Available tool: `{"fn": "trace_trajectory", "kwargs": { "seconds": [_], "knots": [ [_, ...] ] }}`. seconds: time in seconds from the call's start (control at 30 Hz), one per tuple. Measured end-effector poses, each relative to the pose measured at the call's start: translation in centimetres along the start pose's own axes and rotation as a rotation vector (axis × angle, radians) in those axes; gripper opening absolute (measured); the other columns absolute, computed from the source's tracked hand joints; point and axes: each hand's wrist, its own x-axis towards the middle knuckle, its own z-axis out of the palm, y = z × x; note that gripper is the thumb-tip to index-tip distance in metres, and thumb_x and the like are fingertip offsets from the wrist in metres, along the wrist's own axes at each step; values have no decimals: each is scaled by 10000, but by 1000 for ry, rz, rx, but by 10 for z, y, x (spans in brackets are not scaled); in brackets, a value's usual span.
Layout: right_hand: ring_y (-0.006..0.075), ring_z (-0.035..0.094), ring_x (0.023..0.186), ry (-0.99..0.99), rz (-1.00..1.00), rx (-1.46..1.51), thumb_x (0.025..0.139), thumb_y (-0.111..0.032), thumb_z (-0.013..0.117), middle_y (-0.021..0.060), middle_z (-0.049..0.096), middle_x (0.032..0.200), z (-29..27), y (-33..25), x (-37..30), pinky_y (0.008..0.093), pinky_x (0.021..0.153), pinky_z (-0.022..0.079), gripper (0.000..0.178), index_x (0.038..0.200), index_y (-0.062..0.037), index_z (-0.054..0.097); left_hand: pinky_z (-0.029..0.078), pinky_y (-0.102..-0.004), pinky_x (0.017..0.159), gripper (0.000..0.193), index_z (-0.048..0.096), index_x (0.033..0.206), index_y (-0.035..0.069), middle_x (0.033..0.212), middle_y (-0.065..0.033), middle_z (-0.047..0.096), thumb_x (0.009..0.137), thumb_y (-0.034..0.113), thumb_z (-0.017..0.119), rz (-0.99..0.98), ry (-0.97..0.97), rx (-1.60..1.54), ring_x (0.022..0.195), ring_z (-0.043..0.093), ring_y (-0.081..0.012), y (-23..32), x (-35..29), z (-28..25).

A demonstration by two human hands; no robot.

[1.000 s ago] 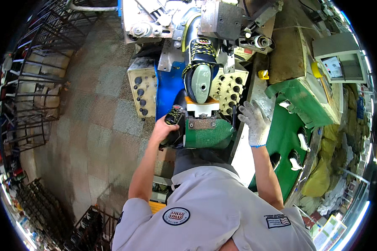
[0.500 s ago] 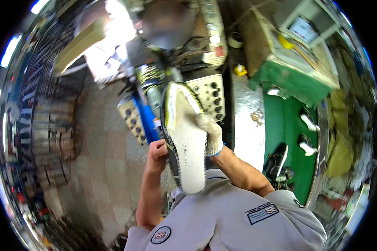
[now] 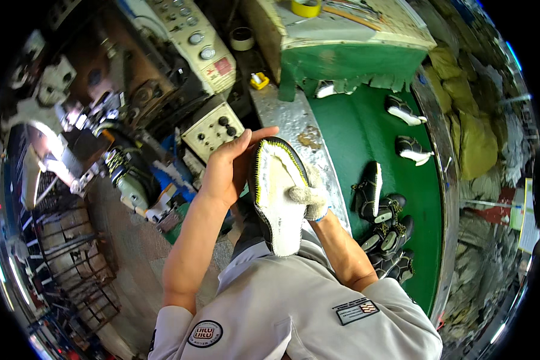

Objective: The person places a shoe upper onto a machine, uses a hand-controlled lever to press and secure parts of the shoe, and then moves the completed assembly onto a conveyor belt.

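Note:
Sole side up in front of my chest is a shoe upper [image 3: 279, 186], with a white bottom, black sides and yellow stitching round the toe. My right hand [image 3: 312, 195], in a knitted white glove, grips its right edge, thumb lying across the white bottom. My bare left hand [image 3: 229, 165] is curled against the left side of the toe. One of its fingers reaches past the toe tip, while the others are partly hidden behind the shoe. Another dark shoe with yellow laces [image 3: 126, 171] sits at the machine on the left.
A beige control box [image 3: 213, 132] with black knobs stands beyond my left hand. Right of it runs a worn metal ledge [image 3: 291, 120]. Several black-and-white shoes [image 3: 387, 222] lie on the green surface [image 3: 342, 144]. A green-draped bench [image 3: 354, 63] holds a yellow tape roll [image 3: 306, 7].
The view has swung to the right, so the machine now appears farther left. My left hand has moved from beside the shoe's lower part up to its toe. My right hand keeps its grip.

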Motion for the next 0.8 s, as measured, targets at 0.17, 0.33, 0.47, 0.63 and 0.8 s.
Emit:
{"fn": "trace_trajectory", "kwargs": {
  "seconds": [0.17,0.33,0.47,0.63,0.8],
  "knots": [
    [255,656,1180,168,-103,193,665,-158,843,142,645,1327,-53,5,-23,393,1040,524,877,1452,14,496,466,-320,1023,644,518,1392,-34,1305,-176,653,805,91,750,415,-31,744,1124,617,-178,-36,18,61],
    [304,668,1163,183,-31,499,670,-77,800,168,640,1329,-84,7,-39,427,1024,549,837,1444,18,498,507,-287,928,503,616,1308,-17,1228,-124,695,823,62,727,405,7,879,1026,642,-142,-54,36,84],
    [317,666,1166,193,-2,541,659,-65,799,181,634,1335,-101,13,-43,433,1020,552,847,1445,21,494,519,-288,886,479,640,1279,-13,1164,-122,705,812,51,729,471,27,968,987,652,-144,-66,49,87],
    [334,638,1212,183,-68,529,647,-89,807,197,616,1359,-109,15,-48,445,1038,539,871,1450,20,488,521,-315,886,467,642,1275,-14,1161,-150,696,822,61,725,547,2,1125,994,663,-182,-74,55,92],
    [336,633,1217,217,-80,626,676,-132,797,201,610,1370,-115,12,-42,449,1051,530,839,1446,10,495,432,-374,1080,792,359,1514,-68,1428,-222,533,840,114,734,579,-148,1088,1284,549,-278,-82,51,92]
  ]
}}
